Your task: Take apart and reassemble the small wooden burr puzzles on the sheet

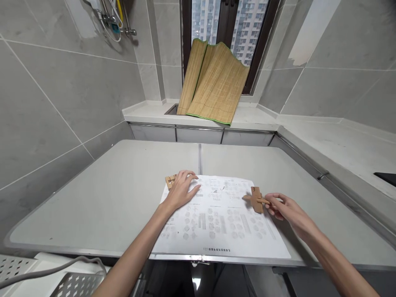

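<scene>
A large printed sheet of paper (216, 214) lies on the white folding table (130, 189), reaching its front edge. My left hand (182, 190) rests on the sheet's upper left part, fingers apart and holding nothing. Beside its fingertips, at the sheet's corner, is a small brown slotted piece (170, 180), partly hidden by the hand. Over the right side of the sheet is a brown cardboard-like piece (256, 200) with a strip crossing through it. My right hand (278, 205) pinches the right end of that strip between thumb and fingers.
Behind the table, a bamboo mat (218, 82) leans at the window on a white counter (253, 117). The counter continues along the right, with a dark object (385, 178) at its edge. At the lower left are a white perforated rack (77, 284) and a grey cable (52, 270).
</scene>
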Action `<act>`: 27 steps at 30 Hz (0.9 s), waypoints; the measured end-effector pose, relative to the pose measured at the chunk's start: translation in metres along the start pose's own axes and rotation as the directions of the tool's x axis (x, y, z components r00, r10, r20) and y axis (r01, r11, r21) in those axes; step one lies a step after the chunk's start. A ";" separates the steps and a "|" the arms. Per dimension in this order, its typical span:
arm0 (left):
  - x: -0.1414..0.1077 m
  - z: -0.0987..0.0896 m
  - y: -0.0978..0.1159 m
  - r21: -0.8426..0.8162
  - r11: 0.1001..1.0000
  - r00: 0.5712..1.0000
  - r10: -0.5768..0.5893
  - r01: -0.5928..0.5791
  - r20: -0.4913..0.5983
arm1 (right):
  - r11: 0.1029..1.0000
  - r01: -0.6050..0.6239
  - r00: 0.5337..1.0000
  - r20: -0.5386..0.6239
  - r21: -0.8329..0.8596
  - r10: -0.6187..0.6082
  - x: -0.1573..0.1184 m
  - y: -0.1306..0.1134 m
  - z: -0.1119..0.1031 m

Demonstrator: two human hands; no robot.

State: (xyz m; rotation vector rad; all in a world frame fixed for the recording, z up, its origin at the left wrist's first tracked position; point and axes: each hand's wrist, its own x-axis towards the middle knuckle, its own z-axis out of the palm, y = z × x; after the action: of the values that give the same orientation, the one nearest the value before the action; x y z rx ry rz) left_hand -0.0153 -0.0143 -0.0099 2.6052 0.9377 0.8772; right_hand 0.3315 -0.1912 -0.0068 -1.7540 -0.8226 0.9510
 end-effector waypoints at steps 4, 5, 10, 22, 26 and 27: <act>0.006 0.007 0.011 -0.112 0.994 0.999 0.015 -0.012 0.030 | 0.996 0.075 0.996 0.051 0.055 -0.078 0.007 -0.010 0.021; 0.008 0.010 0.014 -0.146 0.989 0.999 0.009 -0.003 0.038 | 0.993 0.097 0.992 0.073 0.068 -0.102 0.010 -0.012 0.029; 0.015 0.022 0.024 -0.303 0.946 0.992 -0.087 0.111 0.093 | 0.972 0.205 0.946 0.233 0.112 -0.226 0.028 -0.025 0.079; 0.011 0.034 0.015 -0.297 0.934 0.974 -0.160 0.201 0.158 | 0.949 0.244 0.866 0.396 0.200 -0.306 0.057 -0.024 0.133; 0.013 0.036 0.015 -0.256 0.955 0.981 -0.110 0.148 0.157 | 0.946 0.254 0.861 0.399 0.200 -0.315 0.058 -0.020 0.132; 0.014 0.036 0.015 -0.244 0.960 0.983 -0.101 0.138 0.155 | 0.945 0.260 0.860 0.397 0.199 -0.320 0.059 -0.018 0.132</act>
State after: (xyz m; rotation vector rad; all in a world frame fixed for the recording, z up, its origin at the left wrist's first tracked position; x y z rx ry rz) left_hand 0.0227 -0.0178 -0.0260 2.3320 0.8716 0.7190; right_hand 0.2418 -0.0799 -0.0373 -1.2669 -1.2309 1.1695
